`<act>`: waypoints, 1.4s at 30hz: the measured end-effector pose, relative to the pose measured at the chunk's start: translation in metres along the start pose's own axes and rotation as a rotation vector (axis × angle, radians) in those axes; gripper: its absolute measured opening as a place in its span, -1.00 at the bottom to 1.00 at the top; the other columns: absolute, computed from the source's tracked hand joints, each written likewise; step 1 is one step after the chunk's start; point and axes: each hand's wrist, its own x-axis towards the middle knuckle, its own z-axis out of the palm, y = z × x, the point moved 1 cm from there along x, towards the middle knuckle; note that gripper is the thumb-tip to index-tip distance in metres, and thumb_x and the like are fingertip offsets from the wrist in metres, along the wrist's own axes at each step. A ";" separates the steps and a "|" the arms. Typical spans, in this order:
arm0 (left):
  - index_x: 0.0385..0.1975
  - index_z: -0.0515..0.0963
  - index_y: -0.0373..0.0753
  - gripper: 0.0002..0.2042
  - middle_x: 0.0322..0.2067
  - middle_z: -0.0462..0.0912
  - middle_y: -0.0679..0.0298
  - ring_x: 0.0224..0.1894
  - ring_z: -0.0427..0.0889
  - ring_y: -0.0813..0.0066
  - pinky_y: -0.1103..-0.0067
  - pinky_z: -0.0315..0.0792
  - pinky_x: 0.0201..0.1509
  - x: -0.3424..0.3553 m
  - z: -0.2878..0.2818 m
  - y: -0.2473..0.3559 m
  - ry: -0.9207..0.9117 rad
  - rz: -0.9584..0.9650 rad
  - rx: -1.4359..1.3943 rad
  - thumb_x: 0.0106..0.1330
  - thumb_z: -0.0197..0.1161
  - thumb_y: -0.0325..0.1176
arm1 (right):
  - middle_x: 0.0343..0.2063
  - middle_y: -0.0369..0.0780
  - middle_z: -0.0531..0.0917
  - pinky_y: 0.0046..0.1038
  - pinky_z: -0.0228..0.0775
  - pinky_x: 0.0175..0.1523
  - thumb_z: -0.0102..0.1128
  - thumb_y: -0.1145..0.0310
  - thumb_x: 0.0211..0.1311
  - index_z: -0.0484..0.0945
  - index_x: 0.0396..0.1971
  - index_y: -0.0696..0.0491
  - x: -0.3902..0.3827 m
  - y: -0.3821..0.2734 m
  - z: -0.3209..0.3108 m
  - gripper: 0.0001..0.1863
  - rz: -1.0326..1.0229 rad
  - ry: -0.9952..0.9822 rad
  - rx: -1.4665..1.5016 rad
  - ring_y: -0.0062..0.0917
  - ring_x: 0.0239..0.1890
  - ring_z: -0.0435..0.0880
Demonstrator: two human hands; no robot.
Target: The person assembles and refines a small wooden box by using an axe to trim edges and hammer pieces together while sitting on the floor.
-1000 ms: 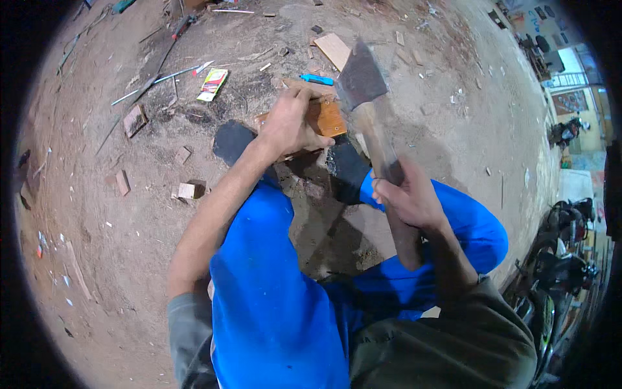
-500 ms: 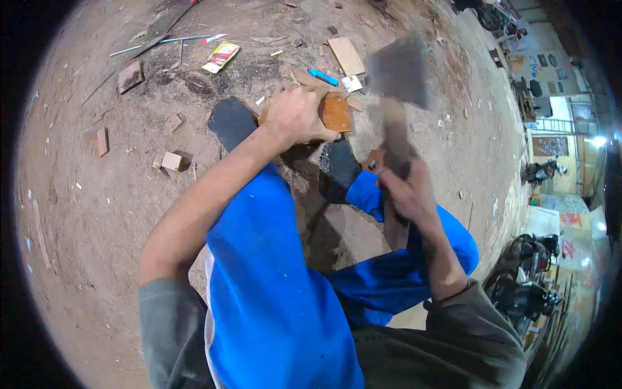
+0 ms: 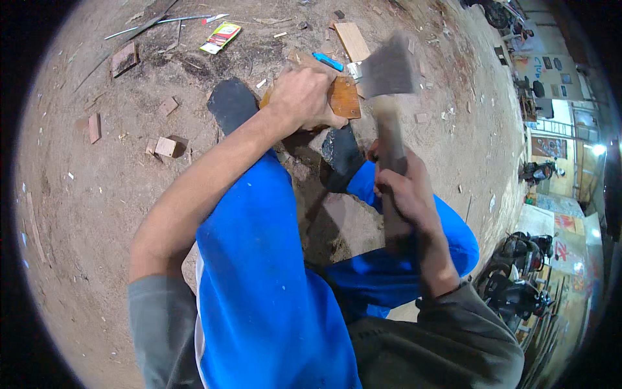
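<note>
My left hand [image 3: 300,98] is closed on a small orange-brown wooden piece [image 3: 345,97], held between and just beyond my dark-shod feet [image 3: 230,104], with a paler wood scrap behind it. My right hand [image 3: 405,194] is wrapped round the wooden handle of a hatchet [image 3: 387,68]; its dark, motion-blurred head is raised just right of the orange piece. Whether the blade touches the wood I cannot tell. A blue plastic item [image 3: 327,60] lies just past my left hand.
Wood offcuts [image 3: 165,146], a pale board [image 3: 352,42], a red-and-yellow packet [image 3: 220,37] and long thin rods [image 3: 149,24] lie on the dirty floor [image 3: 97,207]. Several motorbikes [image 3: 518,292] stand along the right, beside a cluttered wall.
Through a slight shift of view, both hands appear higher in the picture. The hatchet has been moving, its head blurred, and sits a little left of where it was half a second ago.
</note>
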 end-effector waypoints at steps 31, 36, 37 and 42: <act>-0.22 0.67 -0.32 -0.33 -0.24 0.73 -0.06 -0.17 0.76 0.01 0.22 0.65 -0.02 -0.007 0.002 -0.005 0.068 0.029 -0.047 -0.14 0.49 0.19 | -0.44 -0.09 0.69 -0.35 0.52 -0.20 0.21 0.44 0.05 0.58 -0.18 0.20 -0.015 -0.048 -0.005 -0.70 -0.038 0.146 -0.175 -0.34 -0.38 0.70; -0.25 0.67 -0.32 -0.35 -0.27 0.74 -0.05 -0.18 0.76 -0.01 0.21 0.64 -0.02 -0.004 -0.007 0.005 0.070 0.016 -0.041 -0.16 0.51 0.18 | -0.41 -0.06 0.70 -0.29 0.53 -0.16 0.31 0.45 -0.01 0.56 -0.09 0.23 -0.026 -0.008 -0.006 -0.59 -0.219 0.206 -0.287 -0.25 -0.32 0.73; -0.20 0.65 -0.31 -0.33 -0.30 0.74 -0.03 -0.20 0.75 -0.03 0.20 0.64 -0.02 -0.005 -0.011 0.005 0.042 0.011 -0.088 -0.17 0.53 0.16 | -0.37 -0.01 0.71 -0.24 0.53 -0.14 0.32 0.44 -0.01 0.55 -0.08 0.24 -0.024 0.000 -0.004 -0.57 -0.163 0.167 -0.368 -0.16 -0.29 0.74; 0.21 0.50 -0.16 -0.05 0.09 0.66 0.03 0.20 0.58 0.00 0.01 0.46 0.22 0.001 -0.014 -0.015 -0.074 0.140 -0.073 -0.27 0.62 0.19 | -0.35 0.05 0.68 -0.20 0.49 -0.11 0.35 0.41 -0.08 0.49 -0.05 0.16 -0.029 0.038 -0.009 -0.50 -0.128 0.082 -0.485 0.06 -0.24 0.66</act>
